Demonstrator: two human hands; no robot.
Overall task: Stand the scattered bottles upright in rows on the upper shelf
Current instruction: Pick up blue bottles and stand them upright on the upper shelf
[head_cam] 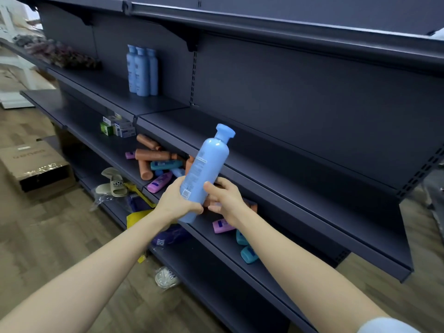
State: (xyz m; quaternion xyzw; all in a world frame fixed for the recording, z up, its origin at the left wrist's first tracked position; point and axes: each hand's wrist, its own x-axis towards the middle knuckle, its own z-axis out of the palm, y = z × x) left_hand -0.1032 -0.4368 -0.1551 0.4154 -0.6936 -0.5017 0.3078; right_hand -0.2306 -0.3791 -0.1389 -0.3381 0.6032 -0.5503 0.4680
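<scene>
Tilting cap-up and toward the right, light-blue bottle (206, 171) sits in both hands, in the air in front of the front edge of the upper shelf (276, 150), not on it. Printed back label faces the camera.

Left hand (179, 200): fingers wrapped round the bottle's lower body, near the base. Right hand (224, 200): thumb on the bottle's side, fingers curled behind and under it, also gripping.

Far beyond the left hand, three matching blue bottles (142, 70) stand upright, touching, on the upper shelf.

Just beyond and left of the hands, lower shelf (216, 248): brown bottles (153, 155), teal bottle (165, 165), purple bottle (159, 181), all lying down. Below the right wrist, more purple and teal ones lie flat.

Left of the hands, further down: beige slippers (115, 183), cardboard box (36, 164) on the floor.
</scene>
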